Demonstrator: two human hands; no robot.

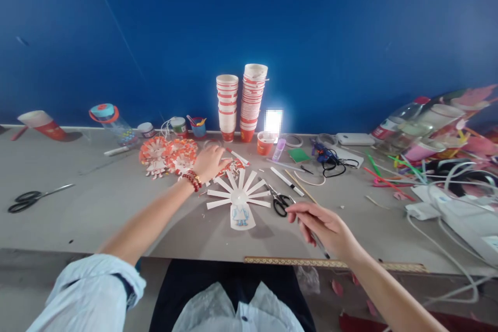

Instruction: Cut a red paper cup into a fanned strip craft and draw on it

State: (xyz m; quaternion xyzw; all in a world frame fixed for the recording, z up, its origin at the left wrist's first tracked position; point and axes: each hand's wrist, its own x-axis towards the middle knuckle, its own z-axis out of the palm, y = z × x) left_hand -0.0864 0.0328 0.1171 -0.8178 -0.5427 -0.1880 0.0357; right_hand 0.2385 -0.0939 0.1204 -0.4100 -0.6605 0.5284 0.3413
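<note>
In the middle of the table lies a paper cup cut into fanned white strips (239, 198), with a blue figure drawn on its lower panel. My left hand (209, 163), wearing red beads at the wrist, reaches past it to orange-and-white paper scraps (233, 166). Its fingers bend downward, and whatever is in them is hidden. To the right of the cut cup, my right hand (324, 225) is closed around a slim dark pen (322, 249), tip pointing toward the table's front edge. Black-handled scissors (280, 205) lie by its fingertips.
Two tall stacks of paper cups (227, 109) stand at the wall beside a small red cup (265, 144). Frilled orange cut cups (167, 154) lie left, with a second pair of scissors (29, 200) farther out. White cables (447, 233), bottles and straws crowd the right.
</note>
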